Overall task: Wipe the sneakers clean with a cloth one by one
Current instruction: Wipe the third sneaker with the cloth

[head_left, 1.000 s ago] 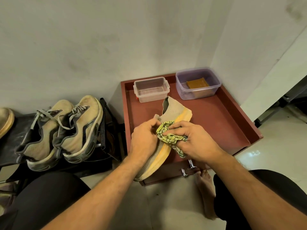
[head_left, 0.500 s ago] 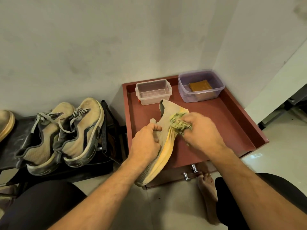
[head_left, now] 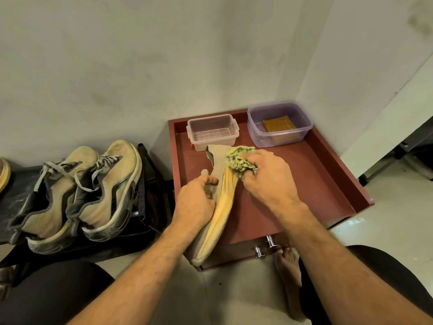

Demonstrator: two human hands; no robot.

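A beige knit sneaker (head_left: pixel 216 207) with a yellow-orange sole lies on its side across the front of a red-brown tray (head_left: pixel 328 174), heel away from me. My left hand (head_left: pixel 195 201) grips its upper near the middle. My right hand (head_left: pixel 267 179) clutches a bunched yellow-green cloth (head_left: pixel 240 159) and presses it on the sole at the heel end. A dusty pair of beige lace-up sneakers (head_left: pixel 77 195) stands on a black rack to the left.
Two plastic boxes stand at the tray's back: a clear one (head_left: pixel 212 132) and a purple-tinted one (head_left: pixel 280 124) holding a brown block. Another shoe's toe (head_left: pixel 3 171) shows at the far left edge. The walls meet in a corner behind the tray. My bare foot (head_left: pixel 289 273) rests below the tray.
My right hand has carried the cloth along the sole from the middle up to the heel end. The left hand has kept its grip on the sneaker.
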